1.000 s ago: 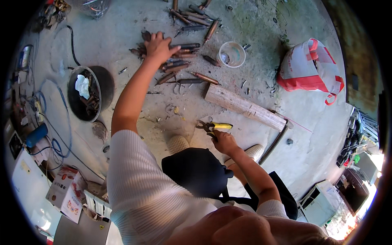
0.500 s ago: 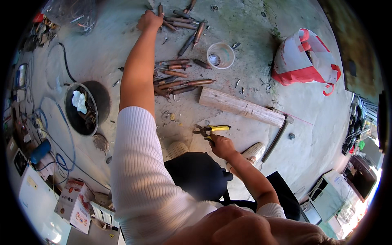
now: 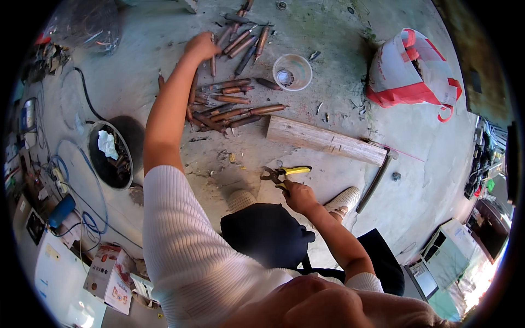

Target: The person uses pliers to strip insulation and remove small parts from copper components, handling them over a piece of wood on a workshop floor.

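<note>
My left hand is stretched out over the floor among copper cylinders, its fingers closed round an upright-pointing copper cylinder. Several more copper and dark cylinders lie loosely grouped beside and below it, with others to its right. My right hand grips yellow-handled pliers low in the middle, above my dark-clothed lap. A wooden board lies just beyond the pliers, and a clear plastic tub stands among the cylinders.
A dark bucket of metal pieces stands at left, near hoses. A red-and-white bag stands at right. A hammer lies by the board. A plastic bag, cardboard box and appliances line the edges.
My left hand first reached farther out, then drew back slightly with a cylinder in its fingers; cylinders beside it shifted. My right hand stays on the pliers.
</note>
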The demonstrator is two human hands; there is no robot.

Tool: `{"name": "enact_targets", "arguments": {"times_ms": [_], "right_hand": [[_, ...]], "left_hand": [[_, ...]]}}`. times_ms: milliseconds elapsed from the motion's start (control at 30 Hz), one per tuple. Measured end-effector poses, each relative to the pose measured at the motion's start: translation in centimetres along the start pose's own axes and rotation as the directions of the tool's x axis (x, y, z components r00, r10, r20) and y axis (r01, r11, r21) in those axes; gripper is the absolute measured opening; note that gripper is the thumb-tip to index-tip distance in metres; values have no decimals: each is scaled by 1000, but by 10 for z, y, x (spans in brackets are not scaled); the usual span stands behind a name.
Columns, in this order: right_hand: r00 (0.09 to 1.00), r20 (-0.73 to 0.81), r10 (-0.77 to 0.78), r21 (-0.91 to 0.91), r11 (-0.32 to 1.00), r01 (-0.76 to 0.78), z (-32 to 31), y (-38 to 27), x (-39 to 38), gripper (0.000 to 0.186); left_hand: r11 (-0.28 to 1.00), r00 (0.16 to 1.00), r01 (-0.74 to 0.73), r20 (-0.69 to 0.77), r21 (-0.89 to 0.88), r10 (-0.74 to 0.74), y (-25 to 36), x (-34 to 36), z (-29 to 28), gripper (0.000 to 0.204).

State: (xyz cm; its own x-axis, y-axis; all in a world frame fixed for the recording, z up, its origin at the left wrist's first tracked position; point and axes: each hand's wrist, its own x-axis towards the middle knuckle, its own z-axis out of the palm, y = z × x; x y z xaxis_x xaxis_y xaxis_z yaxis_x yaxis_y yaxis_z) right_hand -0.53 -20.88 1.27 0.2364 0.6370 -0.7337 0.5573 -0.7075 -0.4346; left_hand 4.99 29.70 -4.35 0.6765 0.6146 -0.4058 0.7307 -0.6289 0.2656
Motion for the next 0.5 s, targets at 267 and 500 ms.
{"name": "enact_targets", "arguments": {"times_ms": [267, 500], "right_hand": [[1000, 23, -21, -33, 999, 22, -2, 1, 3, 25], [1000, 16, -17, -73, 997, 18, -2, 1, 1, 29]], "left_hand": [[983, 984, -114, 149, 144, 92, 11, -77, -24, 62], [996, 838, -88, -539, 25, 88, 65, 39, 8, 46]]}}
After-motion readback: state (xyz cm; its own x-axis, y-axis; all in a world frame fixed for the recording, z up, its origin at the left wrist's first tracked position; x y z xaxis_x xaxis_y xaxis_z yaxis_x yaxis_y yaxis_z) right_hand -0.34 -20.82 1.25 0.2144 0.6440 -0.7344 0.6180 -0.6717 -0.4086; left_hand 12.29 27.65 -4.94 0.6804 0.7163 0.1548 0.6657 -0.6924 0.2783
